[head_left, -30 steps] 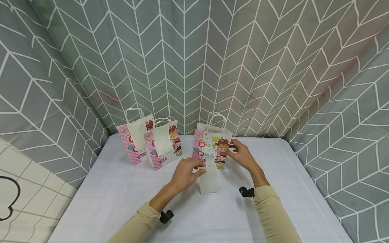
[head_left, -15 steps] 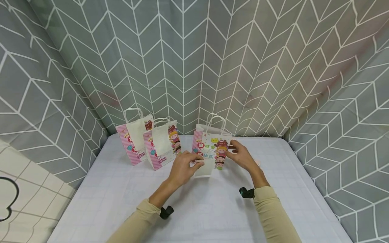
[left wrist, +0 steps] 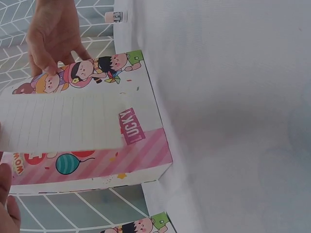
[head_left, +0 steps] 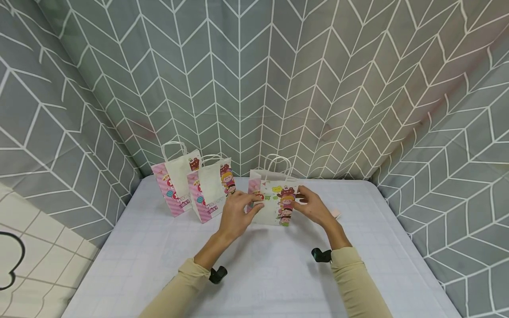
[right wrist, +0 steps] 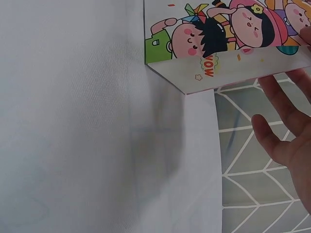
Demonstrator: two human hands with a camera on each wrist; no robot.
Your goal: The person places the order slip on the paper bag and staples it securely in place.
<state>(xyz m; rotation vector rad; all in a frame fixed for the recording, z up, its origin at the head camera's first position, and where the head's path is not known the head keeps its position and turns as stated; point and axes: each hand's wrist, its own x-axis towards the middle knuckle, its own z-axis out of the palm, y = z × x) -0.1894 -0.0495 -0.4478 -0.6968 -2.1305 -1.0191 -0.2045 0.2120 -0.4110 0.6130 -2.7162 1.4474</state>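
A pink and white paper gift bag [head_left: 286, 207] with cartoon figures and white looped handles stands upright on the table. In the head view my left hand [head_left: 236, 214] pinches the upper end of a pale lined sheet of paper [left wrist: 63, 121], which lies over the bag's front in the left wrist view. Its lower end reaches near the "LUCKY" print; whether it is stuck down I cannot tell. My right hand [head_left: 314, 205] grips the bag's right edge, thumb on the front and fingers at the side, as the right wrist view [right wrist: 286, 121] partly shows.
Two matching bags stand at the left, a nearer bag [head_left: 208, 190] and a farther bag [head_left: 175, 183], each with a pale sheet on its front. A small pinkish tube [left wrist: 115, 17] lies beyond the right hand. Patterned curtain [head_left: 254, 88] hangs behind the white-covered table [head_left: 270, 274].
My left hand has raised the sheet from in front of the bag up against its front. The bag has come slightly left and nearer, with my right hand still on its edge.
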